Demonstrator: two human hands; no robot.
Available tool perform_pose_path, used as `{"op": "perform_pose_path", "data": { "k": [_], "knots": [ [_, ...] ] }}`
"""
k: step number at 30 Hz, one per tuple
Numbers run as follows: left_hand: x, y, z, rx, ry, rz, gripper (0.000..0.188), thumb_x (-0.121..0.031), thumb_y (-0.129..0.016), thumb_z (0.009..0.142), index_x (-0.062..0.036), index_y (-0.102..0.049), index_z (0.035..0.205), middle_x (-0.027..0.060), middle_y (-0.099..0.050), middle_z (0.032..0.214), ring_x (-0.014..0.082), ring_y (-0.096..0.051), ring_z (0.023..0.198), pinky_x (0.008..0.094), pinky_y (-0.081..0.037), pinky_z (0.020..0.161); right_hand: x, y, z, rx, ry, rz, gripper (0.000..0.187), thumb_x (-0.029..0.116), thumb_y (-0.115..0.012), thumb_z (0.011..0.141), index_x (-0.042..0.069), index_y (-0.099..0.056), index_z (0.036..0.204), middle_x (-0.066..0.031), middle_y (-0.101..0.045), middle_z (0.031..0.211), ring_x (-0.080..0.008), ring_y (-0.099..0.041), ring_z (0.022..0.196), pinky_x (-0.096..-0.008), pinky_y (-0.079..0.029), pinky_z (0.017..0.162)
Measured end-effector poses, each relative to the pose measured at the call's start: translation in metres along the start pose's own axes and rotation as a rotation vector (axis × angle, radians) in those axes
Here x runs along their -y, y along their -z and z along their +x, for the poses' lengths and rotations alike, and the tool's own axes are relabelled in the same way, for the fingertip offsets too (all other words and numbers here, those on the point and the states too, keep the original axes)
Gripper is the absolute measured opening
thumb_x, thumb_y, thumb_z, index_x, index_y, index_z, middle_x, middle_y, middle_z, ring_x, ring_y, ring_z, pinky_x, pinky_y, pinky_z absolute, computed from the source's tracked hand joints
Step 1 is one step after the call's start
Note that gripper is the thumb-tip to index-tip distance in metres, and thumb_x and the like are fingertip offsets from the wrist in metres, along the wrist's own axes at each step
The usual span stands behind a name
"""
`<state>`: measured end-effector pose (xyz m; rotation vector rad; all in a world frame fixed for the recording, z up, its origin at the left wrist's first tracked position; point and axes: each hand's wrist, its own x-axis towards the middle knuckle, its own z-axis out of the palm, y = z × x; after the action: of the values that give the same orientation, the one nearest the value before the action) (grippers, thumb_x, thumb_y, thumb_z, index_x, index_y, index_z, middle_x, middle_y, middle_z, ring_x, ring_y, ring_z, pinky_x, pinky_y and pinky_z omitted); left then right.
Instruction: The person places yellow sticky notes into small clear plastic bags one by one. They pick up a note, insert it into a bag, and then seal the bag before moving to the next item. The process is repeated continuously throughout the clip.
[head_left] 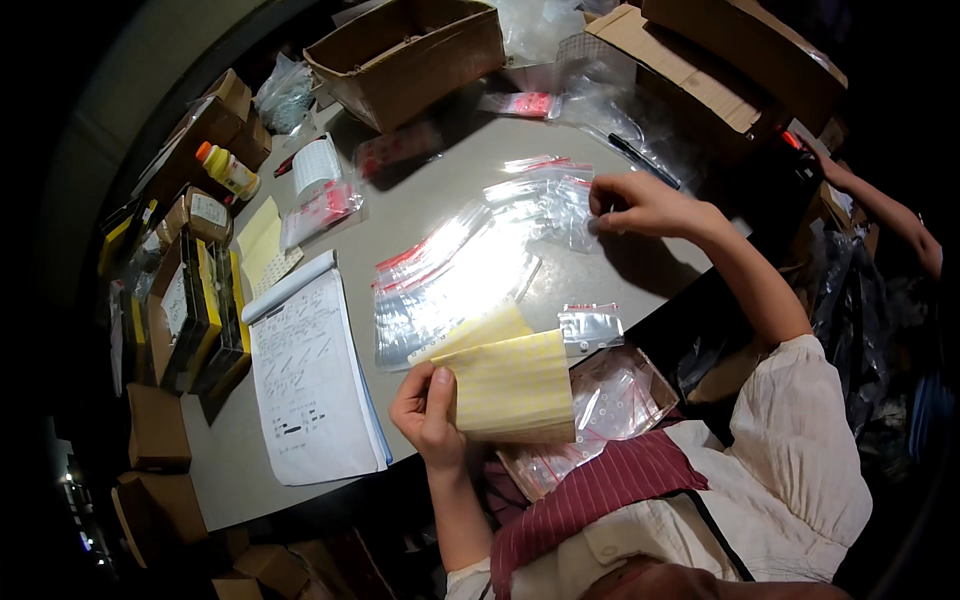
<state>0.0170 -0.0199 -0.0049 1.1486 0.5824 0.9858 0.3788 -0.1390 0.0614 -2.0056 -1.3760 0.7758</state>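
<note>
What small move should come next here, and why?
Perhaps bring the right hand over to the thin, pale-yellow patterned paper sheets: the left hand holds them up, while the right is at the fanned, red-edged clear plastic bags.

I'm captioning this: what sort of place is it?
Probably a packing workshop: clear zip bags fanned across the table, an open cardboard box at its far edge, and a written notepad.

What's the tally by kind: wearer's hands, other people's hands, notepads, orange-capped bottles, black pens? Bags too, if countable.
Wearer's left hand (holding yellow sheets) and right hand: 2
Other person's hand: 1
Notepad: 1
Orange-capped bottle: 1
Black pen: 1
Total: 6
Clear bags overlap too much to count; left out.
</note>
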Motion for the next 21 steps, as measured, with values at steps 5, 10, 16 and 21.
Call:
{"op": "perform_pose_path", "data": {
  "k": [5, 10, 16, 21],
  "knots": [
    [0.000, 0.000, 0.002, 0.012, -0.013, -0.004, 0.013, -0.006, -0.065, 0.097, 0.0064, -0.067, 0.096, 0.0019, -0.064, 0.082, 0.0065, -0.055, 0.072, 0.0201, -0.042, 0.067, -0.019, -0.012, 0.007, -0.248, 0.194, -0.418, 0.020, 0.011, -0.072, 0.087, -0.001, -0.057, 0.095, -0.0188, -0.065, 0.087, -0.0359, -0.064, 0.084, -0.0440, -0.049, 0.074],
    [0.001, 0.000, 0.001, -0.002, -0.032, -0.065, 0.014, -0.006, -0.065, 0.097, 0.0075, -0.068, 0.098, 0.0039, -0.068, 0.088, 0.0071, -0.058, 0.078, 0.0209, -0.044, 0.071, -0.014, 0.003, 0.006, -0.164, -0.061, -0.492, 0.029, 0.020, -0.076, 0.087, -0.001, -0.059, 0.097, -0.0247, -0.067, 0.098, -0.0431, -0.064, 0.095, -0.0493, -0.050, 0.080],
    [0.002, -0.001, 0.001, -0.033, -0.001, -0.126, 0.014, -0.005, -0.064, 0.097, 0.0082, -0.067, 0.102, 0.0047, -0.068, 0.088, 0.0074, -0.058, 0.077, 0.0199, -0.044, 0.070, 0.001, 0.004, -0.024, 0.076, -0.131, -0.492, 0.077, 0.060, -0.087, 0.068, -0.004, -0.060, 0.100, -0.0240, -0.067, 0.091, -0.0417, -0.067, 0.090, -0.0458, -0.051, 0.076],
    [0.004, 0.004, 0.001, 0.023, -0.001, -0.155, 0.016, -0.005, -0.062, 0.098, 0.0086, -0.067, 0.105, 0.0090, -0.070, 0.094, 0.0121, -0.064, 0.081, 0.0238, -0.050, 0.075, 0.031, -0.046, -0.064, 0.269, 0.115, -0.479, 0.073, 0.060, -0.081, 0.075, -0.003, -0.059, 0.103, -0.0236, -0.067, 0.092, -0.0438, -0.066, 0.091, -0.0486, -0.051, 0.078]
  ]
}}
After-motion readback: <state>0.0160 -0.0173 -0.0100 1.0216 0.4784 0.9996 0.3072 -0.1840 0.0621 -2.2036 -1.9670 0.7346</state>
